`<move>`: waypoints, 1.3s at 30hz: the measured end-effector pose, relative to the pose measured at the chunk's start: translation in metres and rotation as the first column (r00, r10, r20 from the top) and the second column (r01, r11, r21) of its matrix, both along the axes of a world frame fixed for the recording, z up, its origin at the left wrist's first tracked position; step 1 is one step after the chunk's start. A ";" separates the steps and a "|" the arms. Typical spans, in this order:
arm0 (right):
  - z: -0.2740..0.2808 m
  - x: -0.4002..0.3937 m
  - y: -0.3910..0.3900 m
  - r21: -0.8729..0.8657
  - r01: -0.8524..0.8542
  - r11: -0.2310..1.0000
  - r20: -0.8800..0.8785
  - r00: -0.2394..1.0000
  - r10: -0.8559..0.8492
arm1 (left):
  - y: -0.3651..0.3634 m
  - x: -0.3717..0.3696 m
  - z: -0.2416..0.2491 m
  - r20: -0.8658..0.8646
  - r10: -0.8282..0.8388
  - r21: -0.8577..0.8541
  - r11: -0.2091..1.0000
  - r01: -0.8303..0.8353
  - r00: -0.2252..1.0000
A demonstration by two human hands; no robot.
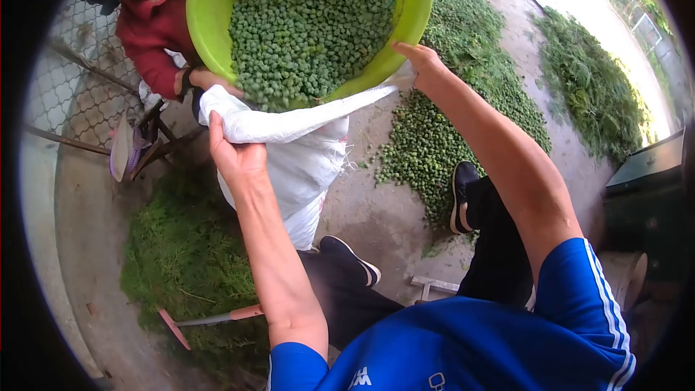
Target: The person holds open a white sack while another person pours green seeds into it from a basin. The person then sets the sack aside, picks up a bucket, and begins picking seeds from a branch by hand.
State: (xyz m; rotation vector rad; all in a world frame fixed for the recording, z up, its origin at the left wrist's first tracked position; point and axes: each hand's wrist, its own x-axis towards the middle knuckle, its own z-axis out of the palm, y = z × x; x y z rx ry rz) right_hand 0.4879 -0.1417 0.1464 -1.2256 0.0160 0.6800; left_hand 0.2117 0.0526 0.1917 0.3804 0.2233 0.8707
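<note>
A lime-green tub [205, 32], tilted over the white woven sack [289, 188], is full of small round green pods [311, 22]. Some pods blur at its lower lip, spilling toward the sack's mouth. My left hand [235, 152] grips the near edge of the sack's folded rim, thumb upright against it. Stretched to the right, the rim reaches my right hand [420, 65], whose fingers are closed on it beside the tub's wall. Another person's hand [217, 83] is at the tub's left underside. The inside of the sack is hidden.
A heap of the same pods [463, 123] covers the floor at right, by my shoe [463, 192]. Cut greenery [594, 80] lies farther right. Feathery green stems [188, 246] and a pink-ended tool [210, 320] lie at lower left. A person in red [156, 36] is opposite.
</note>
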 end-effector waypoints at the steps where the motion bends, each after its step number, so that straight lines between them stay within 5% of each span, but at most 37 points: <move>1: 0.003 -0.002 -0.002 0.000 -0.012 1.000 0.000 1.000 0.012 | -0.002 -0.001 0.001 -0.018 0.001 0.022 1.000 -0.001 1.000; 14: 0.005 -0.002 -0.006 0.035 -0.025 0.999 -0.045 0.999 0.027 | -0.026 0.003 0.025 -0.141 0.094 -0.036 0.994 -0.100 0.986; 24: 0.004 -0.004 -0.007 -0.010 0.025 1.000 -0.044 0.999 -0.025 | -0.012 -0.001 0.007 -0.087 0.020 -0.034 0.999 -0.023 0.996; 27: 0.001 -0.002 -0.017 0.044 -0.110 0.993 0.011 0.994 0.109 | -0.012 -0.003 0.003 -0.049 -0.061 0.061 0.996 0.064 0.997; 32: -0.018 0.012 -0.025 0.202 -0.242 0.949 0.010 0.969 0.246 | -0.028 0.006 0.017 -0.134 0.081 0.006 0.997 -0.081 0.988; 39: -0.013 0.016 -0.027 0.302 -0.254 0.919 -0.133 0.943 0.304 | -0.042 0.007 0.034 -0.165 0.125 0.073 0.991 -0.114 0.978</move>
